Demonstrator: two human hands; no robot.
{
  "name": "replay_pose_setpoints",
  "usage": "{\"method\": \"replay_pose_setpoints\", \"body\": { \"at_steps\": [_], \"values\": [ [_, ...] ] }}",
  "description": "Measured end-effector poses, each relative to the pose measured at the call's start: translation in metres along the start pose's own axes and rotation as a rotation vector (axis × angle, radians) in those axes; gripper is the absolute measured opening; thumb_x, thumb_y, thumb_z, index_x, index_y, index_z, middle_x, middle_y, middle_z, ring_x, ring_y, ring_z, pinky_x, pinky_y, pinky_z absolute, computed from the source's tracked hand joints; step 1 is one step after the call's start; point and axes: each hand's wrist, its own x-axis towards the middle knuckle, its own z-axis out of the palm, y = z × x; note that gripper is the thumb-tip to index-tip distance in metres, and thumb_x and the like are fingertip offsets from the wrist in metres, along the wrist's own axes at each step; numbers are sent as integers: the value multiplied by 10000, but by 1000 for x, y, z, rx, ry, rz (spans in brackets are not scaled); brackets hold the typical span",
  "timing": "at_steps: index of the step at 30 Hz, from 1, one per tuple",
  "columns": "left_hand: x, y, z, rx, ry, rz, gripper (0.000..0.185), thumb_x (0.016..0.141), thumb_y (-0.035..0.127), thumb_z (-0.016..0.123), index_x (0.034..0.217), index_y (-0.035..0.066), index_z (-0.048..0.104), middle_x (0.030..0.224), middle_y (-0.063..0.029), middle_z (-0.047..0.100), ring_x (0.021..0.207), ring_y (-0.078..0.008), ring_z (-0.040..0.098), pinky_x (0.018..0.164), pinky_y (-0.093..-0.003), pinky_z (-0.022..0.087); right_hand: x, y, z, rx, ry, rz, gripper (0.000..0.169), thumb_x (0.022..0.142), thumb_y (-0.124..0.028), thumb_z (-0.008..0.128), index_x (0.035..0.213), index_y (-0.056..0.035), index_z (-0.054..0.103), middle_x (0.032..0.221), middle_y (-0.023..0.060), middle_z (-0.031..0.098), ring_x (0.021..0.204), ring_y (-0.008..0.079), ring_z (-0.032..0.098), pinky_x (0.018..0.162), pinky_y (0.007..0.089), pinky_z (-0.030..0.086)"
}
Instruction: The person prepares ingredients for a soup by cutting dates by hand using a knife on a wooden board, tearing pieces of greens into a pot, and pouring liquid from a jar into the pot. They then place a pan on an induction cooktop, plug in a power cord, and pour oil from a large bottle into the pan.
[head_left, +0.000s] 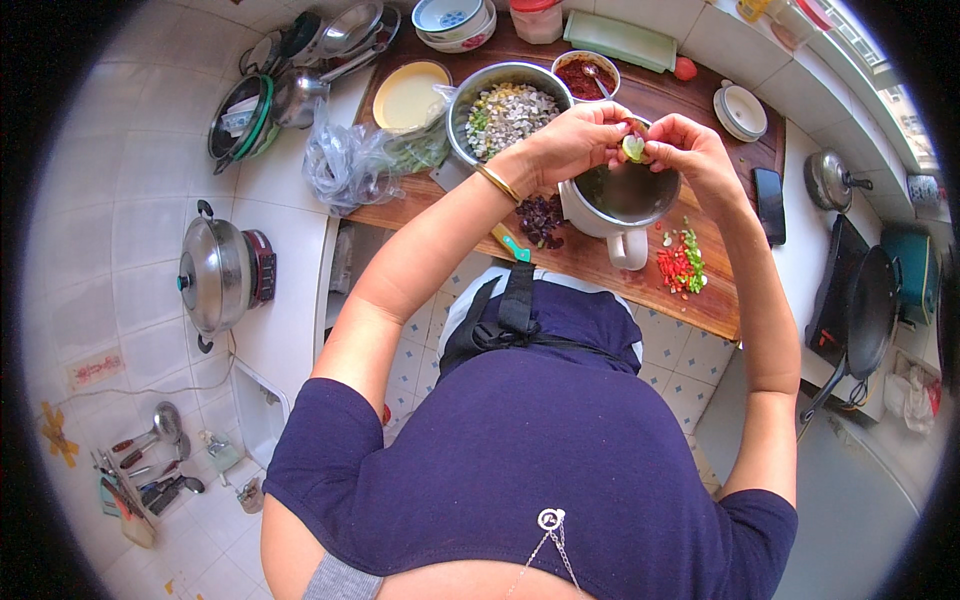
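Pinched between the fingertips of my left hand (577, 144) and my right hand (694, 152) is a small green and purplish vegetable piece (634, 146). Both hands are raised over a white-handled cooking pot (595, 216), whose inside looks dark; its contents are not clear. Left of that pot lies a small heap of dark purple chopped pieces (541, 220). Chopped red and green peppers (681, 261) lie to its right on the wooden board (675, 304). Beyond my left wrist stands a metal pot (454, 124) of diced pale, yellow and green pieces (510, 114).
A knife handle (512, 241) reaches the board's near edge. Behind my hands is a bowl of red sauce (581, 79) with a spoon. Plastic bags (349, 161) and a yellow plate (409, 94) are at the left. A phone (769, 204) and frying pan (871, 311) lie right.
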Motion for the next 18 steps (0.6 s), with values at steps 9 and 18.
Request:
{"method": "replay_pose_setpoints", "body": {
  "at_steps": [9,18],
  "values": [
    [0,-1,2,76,47,-37,125,901,151,488,981,59,516,881,-22,553,750,-92,522,657,-228,459,-1,4,4,-155,61,-73,135,758,-68,651,865,-10,592,754,3,587,680,65,528,605,201,428],
    [-2,2,3,94,53,-42,135,891,142,507,981,41,519,872,-42,574,794,-109,560,692,-241,486,-2,6,3,-89,-23,-29,155,752,-51,648,896,-15,602,800,9,606,739,58,550,666,213,458]
  ]
}}
